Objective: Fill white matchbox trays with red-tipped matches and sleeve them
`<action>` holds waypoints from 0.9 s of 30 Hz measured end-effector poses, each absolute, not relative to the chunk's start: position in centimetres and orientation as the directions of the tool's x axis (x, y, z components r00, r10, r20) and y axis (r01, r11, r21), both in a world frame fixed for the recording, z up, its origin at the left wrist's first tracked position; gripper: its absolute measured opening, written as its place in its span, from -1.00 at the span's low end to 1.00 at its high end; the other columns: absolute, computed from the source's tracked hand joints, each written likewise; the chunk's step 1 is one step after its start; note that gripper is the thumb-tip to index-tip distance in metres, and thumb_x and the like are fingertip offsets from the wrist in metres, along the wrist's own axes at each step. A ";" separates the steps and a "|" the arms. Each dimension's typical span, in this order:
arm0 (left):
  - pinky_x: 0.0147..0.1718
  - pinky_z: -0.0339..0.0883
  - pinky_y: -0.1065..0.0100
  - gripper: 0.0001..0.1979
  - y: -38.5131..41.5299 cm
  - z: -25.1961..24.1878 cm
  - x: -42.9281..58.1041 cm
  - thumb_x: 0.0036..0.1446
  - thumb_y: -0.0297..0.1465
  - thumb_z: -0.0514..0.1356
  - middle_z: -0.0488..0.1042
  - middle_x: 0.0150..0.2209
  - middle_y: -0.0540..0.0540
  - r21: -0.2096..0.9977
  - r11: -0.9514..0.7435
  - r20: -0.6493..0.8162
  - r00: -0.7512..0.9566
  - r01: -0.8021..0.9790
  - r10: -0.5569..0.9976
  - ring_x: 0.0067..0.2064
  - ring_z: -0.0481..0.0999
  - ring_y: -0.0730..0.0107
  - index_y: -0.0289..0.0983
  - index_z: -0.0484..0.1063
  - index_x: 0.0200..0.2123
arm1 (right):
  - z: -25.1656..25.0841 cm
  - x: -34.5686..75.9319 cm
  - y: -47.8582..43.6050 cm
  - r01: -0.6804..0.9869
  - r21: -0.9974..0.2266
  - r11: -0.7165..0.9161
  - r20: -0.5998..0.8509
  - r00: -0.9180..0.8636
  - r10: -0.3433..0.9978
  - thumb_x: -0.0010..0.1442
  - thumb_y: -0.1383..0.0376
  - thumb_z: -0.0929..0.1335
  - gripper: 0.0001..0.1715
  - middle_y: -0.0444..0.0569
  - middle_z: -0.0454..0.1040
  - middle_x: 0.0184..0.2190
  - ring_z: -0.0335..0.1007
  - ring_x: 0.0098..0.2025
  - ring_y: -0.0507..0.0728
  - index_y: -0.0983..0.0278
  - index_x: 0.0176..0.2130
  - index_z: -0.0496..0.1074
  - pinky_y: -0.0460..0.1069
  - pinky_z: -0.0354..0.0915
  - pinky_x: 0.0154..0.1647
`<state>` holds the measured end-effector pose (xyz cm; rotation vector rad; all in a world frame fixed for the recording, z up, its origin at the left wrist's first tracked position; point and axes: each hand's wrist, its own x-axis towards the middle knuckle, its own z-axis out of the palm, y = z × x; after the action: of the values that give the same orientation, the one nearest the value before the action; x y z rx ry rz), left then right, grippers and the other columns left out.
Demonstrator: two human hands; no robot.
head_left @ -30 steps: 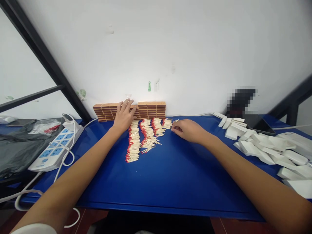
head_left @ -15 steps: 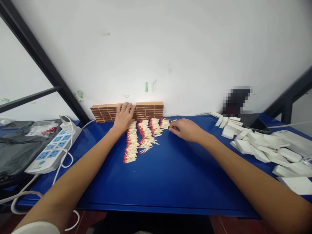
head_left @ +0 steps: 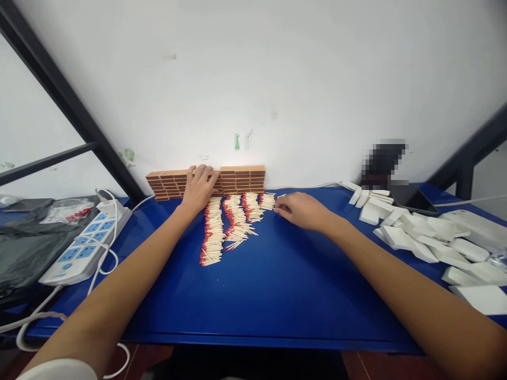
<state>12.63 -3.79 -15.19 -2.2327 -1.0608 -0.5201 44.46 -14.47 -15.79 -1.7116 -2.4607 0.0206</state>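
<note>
My left hand point(head_left: 200, 184) rests on the stacked matchbox wall point(head_left: 243, 180), its fingers spread over the top and front of the boxes. Part of the stack is hidden behind it. In front of the wall lie uneven rows of red-tipped matches point(head_left: 214, 235), fanned across the blue table. At the right end of the rows is my right hand point(head_left: 301, 210), with curled fingers and the thumb and forefinger close together. It touches or nearly touches the smallest match pile point(head_left: 268, 200). Whatever is between those fingertips is hidden.
A pile of white box pieces point(head_left: 415, 232) covers the right side, beside a dark phone point(head_left: 412, 198). On the left lie a power strip point(head_left: 85, 245) with white cables and a dark plastic bag point(head_left: 35, 237). A white wall point(head_left: 309, 105) stands behind the blue table point(head_left: 253, 295).
The view shifts very slightly. My left hand stays on the matchboxes with its fingers a little more bent, and my right hand stays at the end of the match rows.
</note>
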 end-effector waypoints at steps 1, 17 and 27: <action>0.33 0.02 -0.21 -0.48 -3.7 -15.2 12.6 0.23 -0.44 0.27 0.40 0.23 -0.38 -0.357 -0.495 0.573 0.604 0.792 0.553 0.31 0.27 -0.19 -0.28 0.32 0.25 | -15.8 44.5 -14.5 0.931 -0.094 0.353 0.113 -0.342 0.933 0.39 0.27 0.32 -0.78 0.05 0.66 -0.21 0.50 -0.25 0.13 0.25 -0.20 0.57 -0.05 0.12 -0.32; 0.35 -0.09 -0.24 -0.31 -2.4 -16.3 12.0 0.15 -0.38 0.30 0.35 0.28 -0.43 -0.367 -0.501 0.570 0.615 0.784 0.545 0.36 0.21 -0.26 -0.29 0.24 0.34 | -15.5 44.7 -14.4 0.931 -0.077 0.356 0.140 -0.344 0.929 0.39 0.24 0.30 -0.76 0.06 0.64 -0.20 0.47 -0.27 0.13 0.24 -0.22 0.54 -0.03 0.05 -0.36; 0.37 -0.10 -0.20 -0.23 -3.4 -15.5 12.7 0.17 -0.41 0.22 0.30 0.32 -0.45 -0.327 -0.520 0.551 0.606 0.790 0.574 0.39 0.19 -0.23 -0.38 0.11 0.43 | -15.3 44.7 -14.7 0.930 -0.077 0.361 0.142 -0.348 0.927 0.39 0.25 0.30 -0.75 0.06 0.64 -0.22 0.46 -0.29 0.12 0.26 -0.25 0.53 -0.03 0.03 -0.38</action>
<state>12.71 -3.40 -15.45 -2.2778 -1.0734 -0.5121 44.65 -14.65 -15.34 -1.6902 -2.4544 -0.0263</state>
